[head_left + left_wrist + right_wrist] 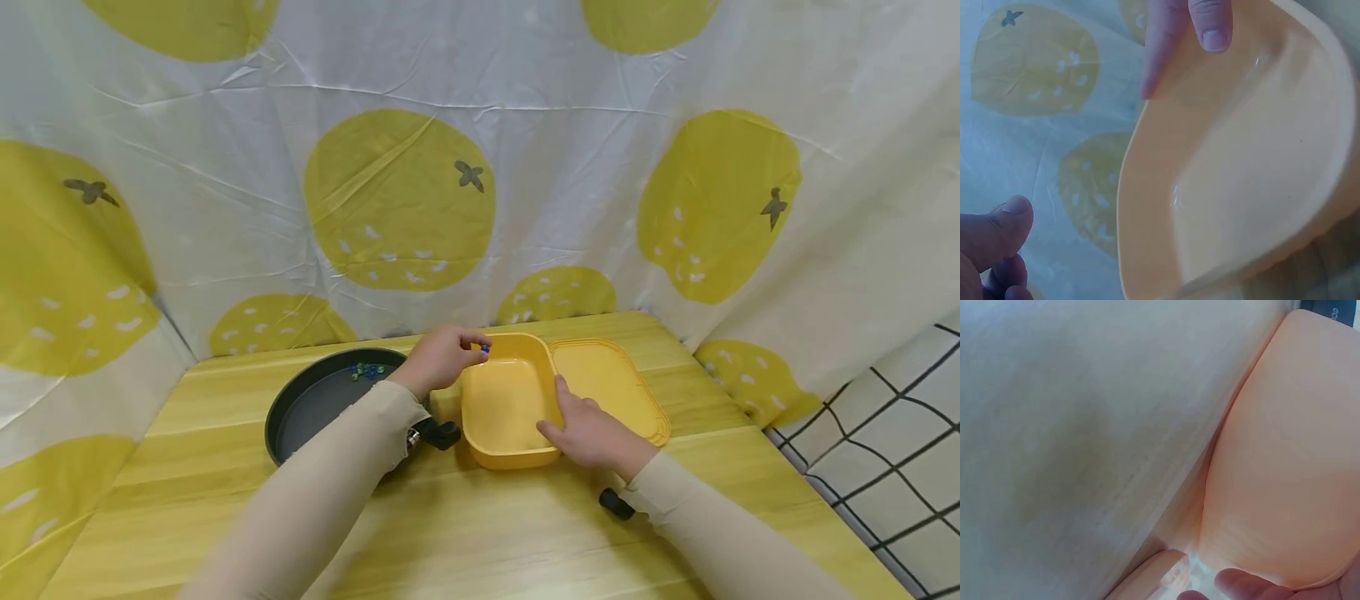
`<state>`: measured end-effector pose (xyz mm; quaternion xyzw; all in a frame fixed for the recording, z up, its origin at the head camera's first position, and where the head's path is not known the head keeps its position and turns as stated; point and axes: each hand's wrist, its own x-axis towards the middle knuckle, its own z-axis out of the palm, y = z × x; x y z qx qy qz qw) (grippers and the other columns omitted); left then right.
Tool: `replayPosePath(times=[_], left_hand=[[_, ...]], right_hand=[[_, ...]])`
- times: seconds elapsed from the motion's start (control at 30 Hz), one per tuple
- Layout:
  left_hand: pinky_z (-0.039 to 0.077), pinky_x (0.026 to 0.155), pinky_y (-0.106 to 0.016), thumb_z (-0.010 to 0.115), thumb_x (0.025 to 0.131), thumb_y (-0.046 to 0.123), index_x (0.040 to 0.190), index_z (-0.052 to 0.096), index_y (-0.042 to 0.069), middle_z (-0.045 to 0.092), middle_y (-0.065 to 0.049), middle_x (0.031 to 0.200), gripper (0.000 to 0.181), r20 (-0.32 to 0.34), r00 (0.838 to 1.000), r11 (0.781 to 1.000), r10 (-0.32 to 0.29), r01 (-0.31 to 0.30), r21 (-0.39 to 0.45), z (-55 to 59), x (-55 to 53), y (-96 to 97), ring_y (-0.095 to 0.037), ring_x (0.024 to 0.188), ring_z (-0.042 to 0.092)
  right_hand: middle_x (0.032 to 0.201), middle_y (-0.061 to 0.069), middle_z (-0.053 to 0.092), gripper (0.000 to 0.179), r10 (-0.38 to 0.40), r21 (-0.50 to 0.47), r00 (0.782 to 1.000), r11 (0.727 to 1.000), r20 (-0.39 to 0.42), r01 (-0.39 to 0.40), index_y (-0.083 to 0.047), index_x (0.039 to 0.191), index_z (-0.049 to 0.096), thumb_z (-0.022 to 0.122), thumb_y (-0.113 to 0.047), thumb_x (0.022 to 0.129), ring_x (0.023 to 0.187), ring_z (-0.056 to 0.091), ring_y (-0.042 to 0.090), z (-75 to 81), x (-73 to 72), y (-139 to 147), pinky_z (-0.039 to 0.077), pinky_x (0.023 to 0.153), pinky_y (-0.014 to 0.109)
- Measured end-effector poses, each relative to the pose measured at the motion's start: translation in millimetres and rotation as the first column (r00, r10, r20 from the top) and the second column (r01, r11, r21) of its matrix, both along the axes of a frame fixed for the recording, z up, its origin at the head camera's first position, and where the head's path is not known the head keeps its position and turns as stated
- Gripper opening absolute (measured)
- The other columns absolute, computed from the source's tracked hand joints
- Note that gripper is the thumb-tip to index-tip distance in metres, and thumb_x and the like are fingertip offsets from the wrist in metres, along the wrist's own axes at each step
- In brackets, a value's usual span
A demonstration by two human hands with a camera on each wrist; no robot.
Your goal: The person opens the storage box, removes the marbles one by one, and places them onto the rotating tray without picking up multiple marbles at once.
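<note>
Between thumb and fingertips my left hand (442,358) pinches a small blue marble (485,349) above the left rim of a yellow plastic box (517,458). In the left wrist view the thumb (1007,225) and curled fingers of that hand show, with the marble hidden. My right hand (596,429) holds the box's right wall, its thumb inside and its fingers outside. Several blue and green marbles (366,371) lie near the far side of a dark frying pan (307,417), left of the box. The box's floor shows no marbles.
A flat yellow lid (607,375) lies on the wood-patterned table (465,542), right of the box. The pan's black handle (441,433) points toward the box. Behind hangs a white curtain (555,192) with yellow fruit prints, and a black wire grid (885,467) stands at right.
</note>
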<state>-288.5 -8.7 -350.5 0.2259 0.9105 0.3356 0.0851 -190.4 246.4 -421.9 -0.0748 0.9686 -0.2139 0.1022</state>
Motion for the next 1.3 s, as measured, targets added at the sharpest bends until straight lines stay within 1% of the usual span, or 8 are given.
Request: replayPosePath(times=[0.13,0.33,0.47,0.57,0.77,0.97,1.17,1.3], left_hand=[[0.047,0.071,-0.032,0.068,0.104,0.029,0.134,0.075,0.023,0.071,-0.005,0.117,0.031,-0.014,1.0,1.0,0.015,-0.015,-0.003,3.6,0.7,-23.5,-0.021,0.087,0.056],[0.044,0.06,-0.031,0.067,0.105,0.029,0.136,0.073,0.02,0.071,-0.01,0.118,0.033,0.003,0.999,0.999,0.045,-0.045,-0.015,-0.9,-2.4,-63.9,-0.019,0.067,0.05],[0.051,0.072,-0.035,0.065,0.106,0.029,0.138,0.071,0.019,0.072,-0.01,0.128,0.035,0.002,0.997,0.996,0.077,-0.077,-0.044,-8.6,-3.4,-91.9,-0.022,0.088,0.067],[0.052,0.085,-0.038,0.064,0.107,0.03,0.141,0.069,0.018,0.072,-0.01,0.135,0.037,-0.001,0.994,0.991,0.111,-0.111,-0.07,-13.8,-2.7,-111.3,-0.024,0.112,0.069],[0.053,0.086,-0.041,0.064,0.107,0.033,0.142,0.068,0.017,0.071,-0.013,0.135,0.039,-0.006,0.989,0.983,0.151,-0.151,-0.106,-21.2,-4.1,-141.7,-0.028,0.111,0.068],[0.053,0.086,-0.043,0.064,0.107,0.028,0.14,0.07,0.013,0.072,-0.016,0.132,0.037,-0.031,0.984,0.976,0.176,-0.179,-0.121,-28.4,-5.2,-159.4,-0.028,0.108,0.068],[0.053,0.083,-0.041,0.067,0.105,0.026,0.137,0.071,0.009,0.075,-0.017,0.124,0.037,-0.033,0.98,0.975,0.194,-0.197,-0.101,-29.2,-3.4,-166.6,-0.026,0.099,0.068],[0.053,0.084,-0.041,0.067,0.105,0.025,0.136,0.071,0.008,0.076,-0.017,0.124,0.036,-0.039,0.978,0.974,0.203,-0.206,-0.098,-29.7,-2.5,-170.2,-0.025,0.1,0.069]], right_hand=[[0.167,0.03,0.032,0.093,0.004,0.007,1.0,1.0,0.003,-0.004,0.008,0.166,0.001,0.05,-0.047,0.109,0.149,0.037,0.056,-0.1,1.2,3.1,0.037,0.119,0.064],[0.166,0.032,0.034,0.093,0.008,0.014,1.0,1.0,-0.005,-0.008,0.009,0.165,0.001,0.05,-0.047,0.109,0.147,0.039,0.056,-2.1,0.1,5.7,0.039,0.118,0.064],[0.166,0.032,0.034,0.094,0.013,0.012,1.0,1.0,-0.008,-0.013,0.009,0.165,0.001,0.05,-0.048,0.109,0.146,0.039,0.057,-3.7,-1.0,6.9,0.039,0.117,0.065],[0.167,0.032,0.032,0.095,0.02,0.016,1.0,1.0,-0.01,-0.02,0.009,0.165,0.001,0.05,-0.049,0.109,0.147,0.037,0.059,-4.0,-1.3,6.9,0.039,0.117,0.066],[0.166,0.033,0.032,0.094,0.033,0.024,0.999,0.999,-0.018,-0.032,0.01,0.165,0.001,0.049,-0.049,0.109,0.146,0.037,0.061,-2.3,-1.9,6.5,0.039,0.115,0.068],[0.166,0.033,0.032,0.096,0.041,0.02,0.999,0.999,-0.016,-0.041,0.011,0.164,0.001,0.048,-0.052,0.109,0.146,0.037,0.061,-2.4,-2.7,5.2,0.04,0.115,0.067],[0.166,0.034,0.032,0.094,0.041,0.014,0.999,0.999,-0.009,-0.041,0.011,0.164,0.001,0.049,-0.049,0.109,0.146,0.035,0.062,-1.7,-2.5,1.8,0.038,0.116,0.068],[0.166,0.034,0.031,0.094,0.043,0.013,0.999,0.999,-0.004,-0.043,0.011,0.164,0.001,0.049,-0.048,0.11,0.147,0.034,0.062,-1.9,-2.7,-0.4,0.037,0.117,0.068]])
